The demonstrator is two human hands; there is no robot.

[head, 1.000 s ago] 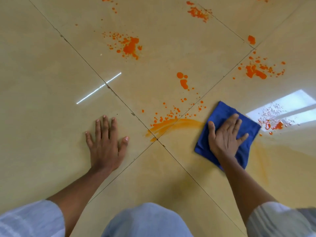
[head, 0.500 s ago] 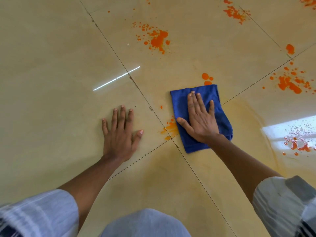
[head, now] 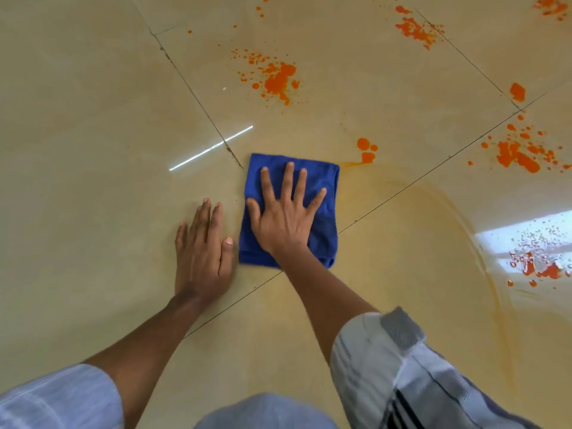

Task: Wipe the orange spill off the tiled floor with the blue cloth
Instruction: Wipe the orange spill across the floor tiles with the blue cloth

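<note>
Pressure is put on the folded blue cloth (head: pixel 322 239) by the right hand (head: pixel 284 222), laid flat with fingers spread so the fabric is kept against the glossy beige tiled floor (head: pixel 93 119). The left hand (head: pixel 201 252), flat and holding nothing, is planted just beside it, probably as a brace. Bright orange spill (head: pixel 278 78) is scattered in splatters beyond and right of the cloth, with pale smeared arcs nearby.

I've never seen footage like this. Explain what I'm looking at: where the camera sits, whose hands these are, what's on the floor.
The camera is worn on a person's head and looks down at their own two hands. There is no machine. The right hand presses flat, fingers spread, on a folded blue cloth lying on the tiled floor. The left hand rests flat on the floor just beside the cloth. Orange spill lies in splatters farther ahead and to the right, with faint yellowish smears near the cloth. Neither hand grips anything.
</note>
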